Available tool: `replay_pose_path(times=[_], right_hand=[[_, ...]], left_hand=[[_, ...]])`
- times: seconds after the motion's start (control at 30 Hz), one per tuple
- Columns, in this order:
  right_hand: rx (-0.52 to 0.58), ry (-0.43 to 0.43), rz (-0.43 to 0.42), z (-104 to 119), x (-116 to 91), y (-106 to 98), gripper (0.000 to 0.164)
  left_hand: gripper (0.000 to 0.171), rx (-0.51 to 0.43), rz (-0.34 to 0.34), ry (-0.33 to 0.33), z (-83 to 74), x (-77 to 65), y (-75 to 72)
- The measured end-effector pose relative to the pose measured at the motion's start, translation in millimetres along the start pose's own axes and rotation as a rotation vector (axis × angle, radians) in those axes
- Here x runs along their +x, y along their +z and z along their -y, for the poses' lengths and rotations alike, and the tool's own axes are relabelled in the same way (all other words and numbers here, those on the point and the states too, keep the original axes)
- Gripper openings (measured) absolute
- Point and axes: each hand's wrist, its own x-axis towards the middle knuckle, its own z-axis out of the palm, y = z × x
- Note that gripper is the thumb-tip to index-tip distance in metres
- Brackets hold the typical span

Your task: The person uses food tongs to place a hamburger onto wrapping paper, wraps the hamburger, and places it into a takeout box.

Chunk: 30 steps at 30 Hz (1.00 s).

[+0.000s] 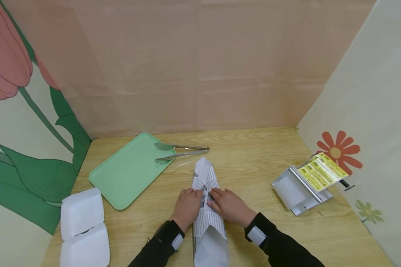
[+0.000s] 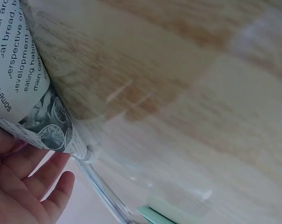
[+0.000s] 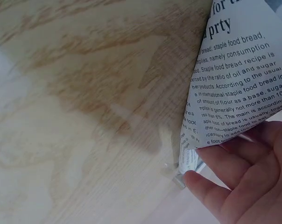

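A long wrap of newsprint-patterned paper (image 1: 209, 218) lies lengthwise in front of me, its sides folded inward and its far end narrowing to a point. My left hand (image 1: 188, 208) grips the wrap's left side near the middle. On the opposite side my right hand (image 1: 233, 207) holds the paper, thumb toward the centre fold. In the left wrist view the left fingers (image 2: 36, 179) lie against the paper's edge, with the thumb hidden. The right wrist view has the right fingers (image 3: 234, 168) at the edge of a printed paper flap (image 3: 239, 88). Whatever the wrap may contain is hidden.
A green tray (image 1: 127, 174) lies at the back left, with metal tongs (image 1: 190, 152) resting across its right edge. Front left stands an opened white foam box (image 1: 83, 230). To the right is a metal dispenser (image 1: 307, 185) with a yellow label, near the side wall.
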Motion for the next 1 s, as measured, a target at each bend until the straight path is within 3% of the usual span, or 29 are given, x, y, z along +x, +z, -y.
replay_pose_path(times=[0.2, 0.6, 0.83, 1.0], right_hand=[[-0.048, -0.033, -0.013, -1.6, 1.7, -1.5, 0.047], [-0.047, -0.043, 0.047, -5.1, 8.0, -3.7, 0.046], [0.015, -0.092, 0.004, -6.0, 7.3, -3.2, 0.042], [0.107, -0.023, 0.0, -8.0, 5.7, 0.4, 0.042]], left_hand=[[0.023, 0.004, 0.072, -0.01, -0.3, 1.9, -2.4], [0.01, -0.014, -0.035, -0.012, 0.5, 1.9, -1.9], [0.013, -0.028, -0.038, -0.013, 2.3, 2.9, 3.3], [0.013, -0.056, 0.003, -0.03, 3.1, 5.1, 4.6]])
